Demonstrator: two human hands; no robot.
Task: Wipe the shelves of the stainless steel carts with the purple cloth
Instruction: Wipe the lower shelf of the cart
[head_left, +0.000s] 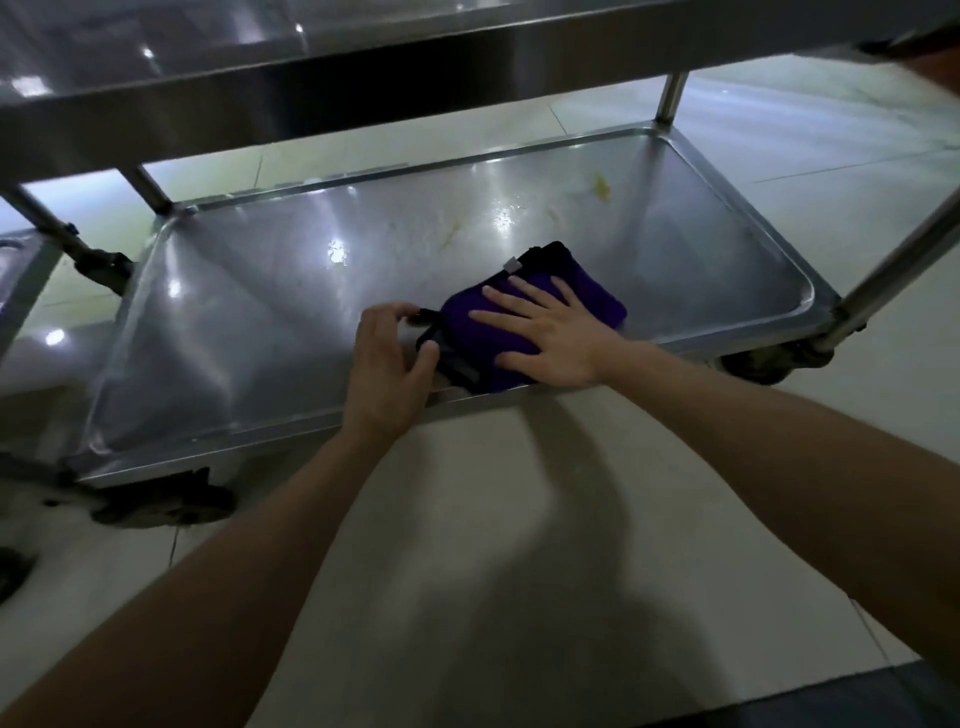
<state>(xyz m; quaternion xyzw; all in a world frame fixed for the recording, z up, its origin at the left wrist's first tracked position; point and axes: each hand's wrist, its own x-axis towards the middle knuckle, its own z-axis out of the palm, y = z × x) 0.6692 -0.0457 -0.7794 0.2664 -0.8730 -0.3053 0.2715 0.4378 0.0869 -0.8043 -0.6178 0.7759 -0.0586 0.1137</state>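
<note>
Pale floor tiles spread under everything I see, with the stainless steel cart filling the view from nine to three o'clock. Its bottom shelf gleams wet, a yellowish smear sitting toward one o'clock. A caster shows at eight o'clock. My right hand lies flat, fingers spread, pressing the folded purple cloth against the shelf's near edge at centre. My left hand, just beside at nine o'clock, pinches the cloth's dark corner.
</note>
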